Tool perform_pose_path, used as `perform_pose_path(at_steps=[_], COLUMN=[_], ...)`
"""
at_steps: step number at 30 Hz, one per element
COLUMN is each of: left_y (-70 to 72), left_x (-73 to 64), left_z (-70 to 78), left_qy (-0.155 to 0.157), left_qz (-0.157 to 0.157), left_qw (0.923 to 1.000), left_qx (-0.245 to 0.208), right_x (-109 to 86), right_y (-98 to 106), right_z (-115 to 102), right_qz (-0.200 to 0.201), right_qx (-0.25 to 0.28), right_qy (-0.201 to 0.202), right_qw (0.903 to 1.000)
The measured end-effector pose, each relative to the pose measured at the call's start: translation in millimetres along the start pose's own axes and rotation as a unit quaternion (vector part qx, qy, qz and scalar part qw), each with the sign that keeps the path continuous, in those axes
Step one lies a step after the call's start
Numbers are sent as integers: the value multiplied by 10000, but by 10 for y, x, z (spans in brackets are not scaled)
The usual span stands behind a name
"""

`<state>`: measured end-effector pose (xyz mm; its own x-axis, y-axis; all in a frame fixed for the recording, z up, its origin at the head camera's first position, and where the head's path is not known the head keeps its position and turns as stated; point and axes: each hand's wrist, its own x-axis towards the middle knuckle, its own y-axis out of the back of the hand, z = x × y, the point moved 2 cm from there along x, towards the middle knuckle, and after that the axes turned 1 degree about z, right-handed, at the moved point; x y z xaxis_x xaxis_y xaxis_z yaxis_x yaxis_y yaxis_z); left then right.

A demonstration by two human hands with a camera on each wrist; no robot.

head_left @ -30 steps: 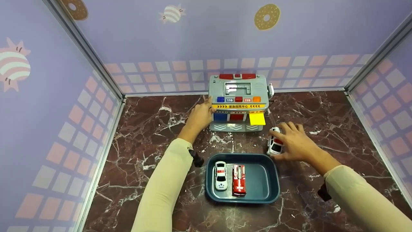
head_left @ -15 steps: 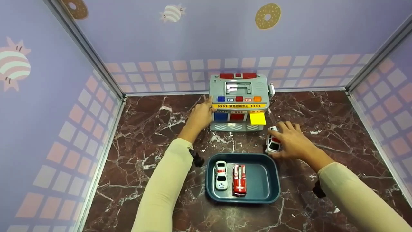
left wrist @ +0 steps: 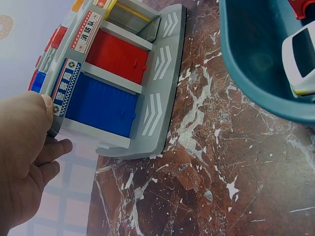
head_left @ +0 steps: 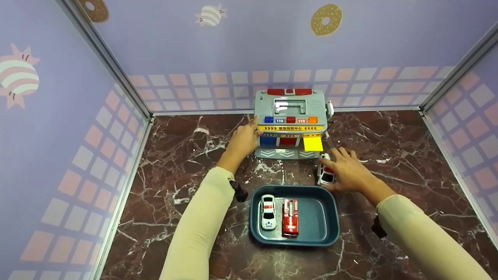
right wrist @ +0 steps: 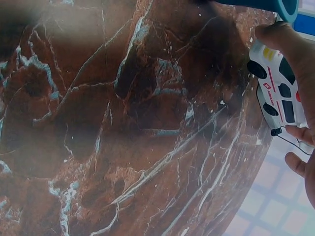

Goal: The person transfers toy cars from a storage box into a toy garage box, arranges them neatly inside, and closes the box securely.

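Centre frame: left hand (head_left: 244, 139) pinches toy station (head_left: 290, 126) at its corner, presumably steadying it. Right of centre: right hand (head_left: 348, 170) pinches white toy car (head_left: 326, 175) end-to-end, thumb opposing fingers.

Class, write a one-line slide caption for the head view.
Left hand holds a toy station; right hand grips a toy car near a teal tray.

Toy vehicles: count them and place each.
3: police car and red truck in the tray, white car in the right hand; others may be inside the toy station.
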<state>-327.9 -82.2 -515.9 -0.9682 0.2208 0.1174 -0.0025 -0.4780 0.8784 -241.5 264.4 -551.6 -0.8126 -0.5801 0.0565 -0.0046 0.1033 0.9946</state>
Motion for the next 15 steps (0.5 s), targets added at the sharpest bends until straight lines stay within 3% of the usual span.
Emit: perform_pose_path(at_steps=[4, 15], left_y=[6, -10], left_x=[-5, 7], left_z=[2, -3], left_qy=[-3, 51], left_qz=[-20, -80], left_qw=[10000, 10000], left_qx=[43, 6], right_x=[44, 154], right_y=[-46, -182], right_z=[-17, -45], right_qz=[145, 69], right_qx=[9, 273], right_qy=[193, 282], right_qw=[9997, 9992])
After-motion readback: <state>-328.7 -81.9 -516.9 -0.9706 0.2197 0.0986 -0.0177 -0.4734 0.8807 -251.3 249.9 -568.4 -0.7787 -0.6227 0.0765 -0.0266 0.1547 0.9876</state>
